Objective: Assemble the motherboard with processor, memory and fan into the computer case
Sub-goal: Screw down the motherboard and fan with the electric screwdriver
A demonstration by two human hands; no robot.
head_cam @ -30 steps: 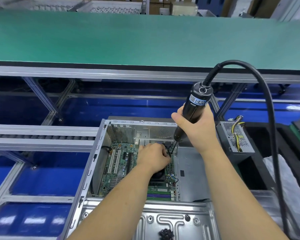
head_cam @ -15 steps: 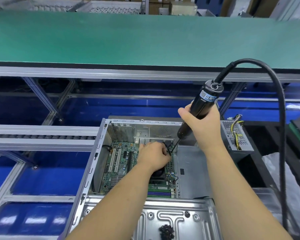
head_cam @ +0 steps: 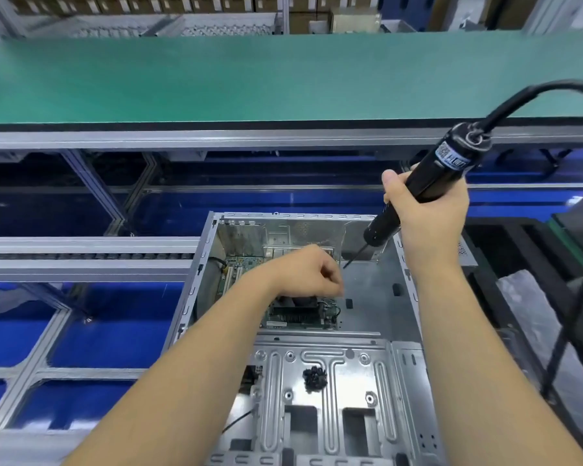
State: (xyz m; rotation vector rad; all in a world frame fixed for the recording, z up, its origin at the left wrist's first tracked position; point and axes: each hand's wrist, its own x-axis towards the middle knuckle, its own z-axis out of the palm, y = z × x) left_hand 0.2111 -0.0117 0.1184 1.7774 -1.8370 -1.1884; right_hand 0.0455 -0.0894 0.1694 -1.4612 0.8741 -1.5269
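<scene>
Colours only, for you: computer case (head_cam: 377,375) is bare silver-grey steel, with pressed ribs and punched holes on the near plate. Motherboard (head_cam: 246,264) is green with white slots; the fan (head_cam: 298,306) on it is black over dark grey fins. The small clump of screws (head_cam: 314,378) on the plate is black. The electric screwdriver (head_cam: 428,183) you're holding is black, with a blue-and-white label near the top, black cable (head_cam: 532,92), dark bit. Conveyor belt (head_cam: 249,75) is flat green, black edge strip, silver aluminium rail. Bins (head_cam: 91,341) below the frame are glossy blue. Far cartons (head_cam: 196,1) are brown.
</scene>
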